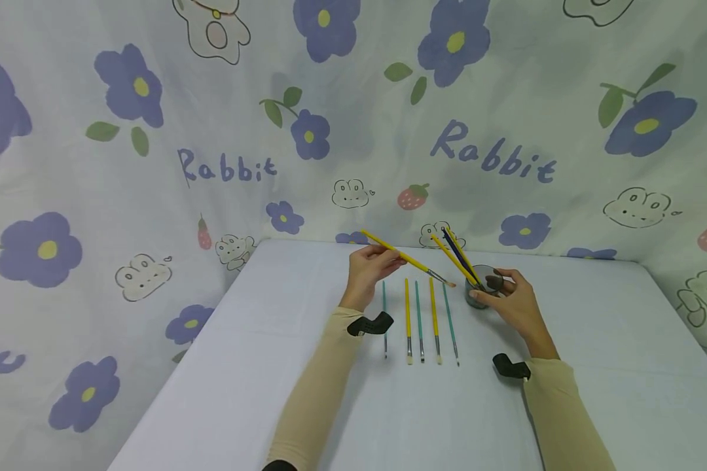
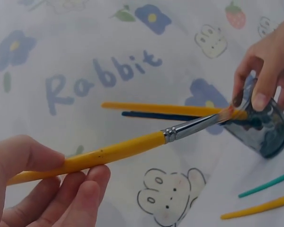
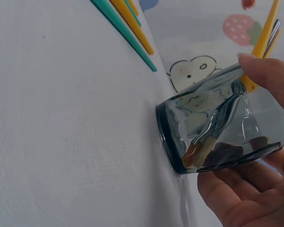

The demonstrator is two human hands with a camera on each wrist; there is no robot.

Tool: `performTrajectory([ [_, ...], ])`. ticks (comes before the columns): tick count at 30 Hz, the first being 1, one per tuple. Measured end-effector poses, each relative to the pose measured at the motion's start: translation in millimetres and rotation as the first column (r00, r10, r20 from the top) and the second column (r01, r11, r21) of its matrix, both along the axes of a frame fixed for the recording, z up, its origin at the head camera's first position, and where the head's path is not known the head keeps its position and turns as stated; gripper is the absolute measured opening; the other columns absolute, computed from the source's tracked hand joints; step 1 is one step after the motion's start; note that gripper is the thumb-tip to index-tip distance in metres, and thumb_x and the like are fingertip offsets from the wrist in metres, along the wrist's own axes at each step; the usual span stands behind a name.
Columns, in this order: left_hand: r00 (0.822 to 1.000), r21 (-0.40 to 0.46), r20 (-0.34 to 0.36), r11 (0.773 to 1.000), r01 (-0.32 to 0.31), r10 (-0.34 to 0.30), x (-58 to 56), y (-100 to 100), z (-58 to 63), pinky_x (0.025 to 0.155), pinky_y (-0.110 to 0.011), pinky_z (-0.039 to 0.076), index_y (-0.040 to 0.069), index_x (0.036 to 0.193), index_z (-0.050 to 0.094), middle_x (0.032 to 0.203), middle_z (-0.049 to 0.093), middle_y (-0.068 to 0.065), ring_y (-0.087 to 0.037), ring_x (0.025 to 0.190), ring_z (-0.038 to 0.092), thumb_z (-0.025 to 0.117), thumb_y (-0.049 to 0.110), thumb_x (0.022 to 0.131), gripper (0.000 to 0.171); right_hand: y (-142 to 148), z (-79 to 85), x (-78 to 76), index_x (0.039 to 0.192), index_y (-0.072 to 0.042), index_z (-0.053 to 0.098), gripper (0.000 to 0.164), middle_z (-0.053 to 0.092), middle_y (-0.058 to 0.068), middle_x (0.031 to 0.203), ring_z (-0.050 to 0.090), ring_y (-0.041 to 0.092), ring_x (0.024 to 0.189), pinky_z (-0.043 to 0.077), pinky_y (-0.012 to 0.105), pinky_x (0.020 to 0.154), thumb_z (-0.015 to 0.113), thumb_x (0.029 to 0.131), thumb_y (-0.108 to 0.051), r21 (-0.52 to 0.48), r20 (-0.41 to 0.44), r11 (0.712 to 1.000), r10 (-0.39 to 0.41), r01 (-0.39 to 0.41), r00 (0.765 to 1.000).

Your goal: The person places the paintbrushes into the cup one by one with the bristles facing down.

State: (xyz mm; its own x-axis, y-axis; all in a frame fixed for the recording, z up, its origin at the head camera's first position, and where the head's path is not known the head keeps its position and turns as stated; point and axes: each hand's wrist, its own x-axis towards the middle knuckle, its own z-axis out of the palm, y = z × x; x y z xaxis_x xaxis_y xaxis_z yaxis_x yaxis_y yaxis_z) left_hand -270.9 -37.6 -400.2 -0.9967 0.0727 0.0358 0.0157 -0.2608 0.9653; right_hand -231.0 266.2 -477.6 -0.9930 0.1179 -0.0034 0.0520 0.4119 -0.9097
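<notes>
My left hand (image 1: 370, 273) pinches a yellow paintbrush (image 2: 128, 147) by its handle between thumb and fingers. Its silver ferrule and pale bristles slant down toward the glass, and in the left wrist view the tip overlaps the brushes by the rim. A smoky, see-through glass (image 3: 199, 113) is gripped by my right hand (image 1: 521, 307), thumb at the rim and fingers round the other side. Inside it stand yellow paintbrushes and a dark blue paintbrush (image 2: 156, 115), bristles down at the base, handles leaning out to the left.
Between the forearms, several paintbrushes lie in a spaced row on the white table (image 1: 235, 386), bristles toward me. Among them are a teal paintbrush (image 1: 450, 317) and a yellow paintbrush (image 1: 408, 314). A patterned curtain (image 1: 353, 131) with flowers and rabbits hangs behind the table.
</notes>
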Motion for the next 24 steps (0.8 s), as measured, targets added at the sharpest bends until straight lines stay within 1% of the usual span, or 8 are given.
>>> performTrajectory([
  [5, 1.000, 0.021, -0.014, 1.000, 0.006, -0.005, -0.2, 9, 2.4, 0.084, -0.032, 0.066, -0.008, 0.109, 0.068, 0.087, 0.077, -0.006, -0.015, 0.078, 0.078, 0.074, 0.002, 0.092, 0.020, -2, 0.4, -0.5, 0.156, -0.005, 0.034, 0.098, 0.057, 0.024, 0.148, 0.053, 0.041, 0.142, 0.047, 0.056, 0.115, 0.086, 0.083, -0.046, -0.006, 0.012, 1.000, -0.004, 0.004, 1.000],
  [9, 1.000, 0.030, -0.022, 0.999, 0.015, -0.014, -0.3, 16, 4.3, 0.085, -0.033, 0.066, -0.007, 0.108, 0.069, 0.086, 0.077, -0.005, -0.015, 0.078, 0.078, 0.075, 0.002, 0.092, 0.020, -1, -0.5, -0.7, 0.156, -0.006, 0.034, 0.098, 0.057, 0.024, 0.148, 0.053, 0.041, 0.142, 0.049, 0.055, 0.113, 0.085, 0.083, -0.047, 0.003, 0.014, 1.000, -0.005, 0.005, 1.000],
  [16, 0.999, 0.058, -0.041, 0.998, 0.025, -0.023, -1.8, 26, 6.7, 0.083, -0.032, 0.066, -0.008, 0.106, 0.069, 0.085, 0.077, -0.006, -0.015, 0.076, 0.078, 0.075, 0.002, 0.092, 0.018, 0, -1.8, -2.3, 0.156, -0.006, 0.034, 0.099, 0.058, 0.025, 0.147, 0.054, 0.042, 0.140, 0.050, 0.054, 0.110, 0.085, 0.083, -0.049, 0.017, 0.008, 1.000, -0.010, 0.010, 1.000],
  [21, 0.999, 0.054, -0.042, 0.998, 0.030, -0.028, -2.3, 34, 11.0, 0.091, -0.041, 0.064, -0.008, 0.106, 0.069, 0.086, 0.077, -0.007, -0.016, 0.077, 0.077, 0.075, 0.001, 0.092, 0.017, 0, -0.2, -3.1, 0.156, -0.005, 0.034, 0.099, 0.057, 0.025, 0.147, 0.053, 0.042, 0.141, 0.050, 0.054, 0.111, 0.085, 0.083, -0.048, 0.012, 0.011, 1.000, -0.008, 0.007, 1.000],
  [24, 0.999, 0.049, -0.040, 0.998, 0.036, -0.034, -3.4, 39, 12.4, 0.092, -0.042, 0.064, -0.007, 0.106, 0.069, 0.088, 0.077, -0.008, -0.015, 0.077, 0.078, 0.075, 0.001, 0.092, 0.017, -1, 1.0, -3.4, 0.156, -0.005, 0.033, 0.099, 0.057, 0.025, 0.148, 0.053, 0.043, 0.141, 0.050, 0.054, 0.111, 0.085, 0.084, -0.048, 0.010, 0.011, 1.000, -0.006, 0.006, 1.000],
])
